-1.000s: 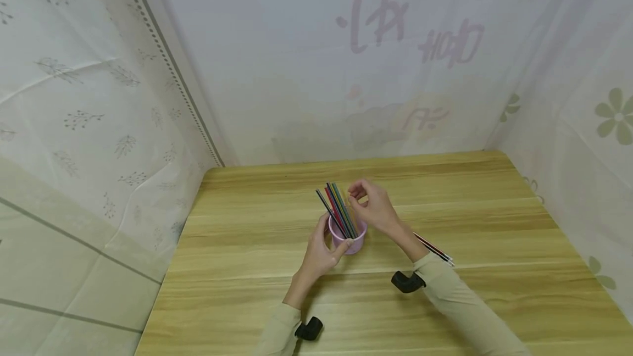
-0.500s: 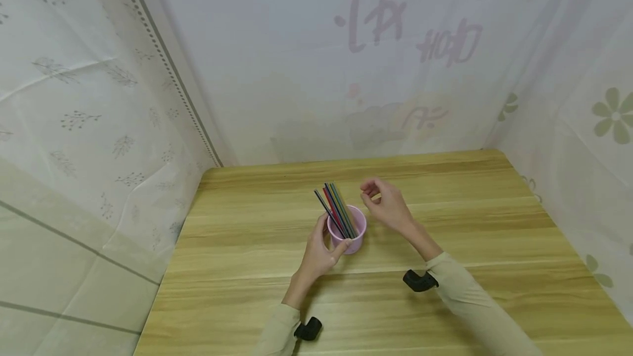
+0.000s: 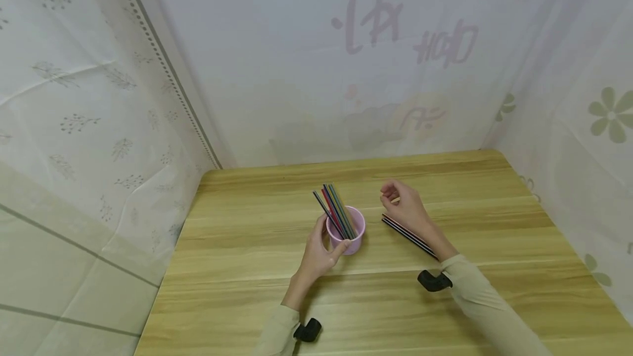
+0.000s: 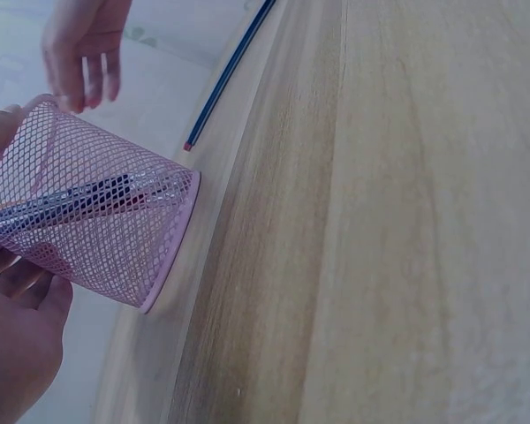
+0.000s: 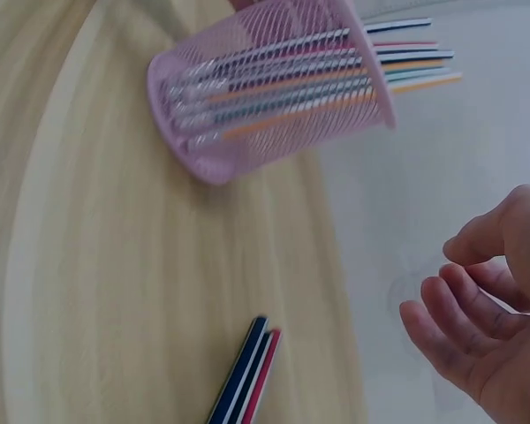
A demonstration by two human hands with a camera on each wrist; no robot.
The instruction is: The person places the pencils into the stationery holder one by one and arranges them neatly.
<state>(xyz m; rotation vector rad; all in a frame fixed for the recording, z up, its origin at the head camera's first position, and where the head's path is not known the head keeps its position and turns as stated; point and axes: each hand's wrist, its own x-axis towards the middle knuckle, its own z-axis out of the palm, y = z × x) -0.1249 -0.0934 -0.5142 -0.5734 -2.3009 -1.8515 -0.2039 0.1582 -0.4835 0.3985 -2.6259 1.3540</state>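
My left hand point(image 3: 317, 252) grips a pink mesh pen cup point(image 3: 357, 243) by its side, thumb near the rim. Several pencils point(image 3: 337, 207) in dark blue, red, yellow and other colours lean left inside the cup. To the right, my right hand point(image 3: 406, 207) hovers above the table with its fingers loosely curled and nothing between them. Below that wrist lie a few pencils point(image 3: 405, 235) side by side, partly covered by the forearm. The right wrist view shows dark ones and a red one among these loose pencils point(image 5: 246, 375).
The wood-grain table point(image 3: 237, 246) meets a pale printed curtain point(image 3: 296, 70) at its back edge, with more curtain along both sides. Each sleeve carries a black wrist piece, the left one point(image 3: 309, 329) and the right one point(image 3: 434, 281).
My right hand has moved right, away from the cup, to above the loose pencils, which now show more of their length. The left hand and cup have stayed in place.
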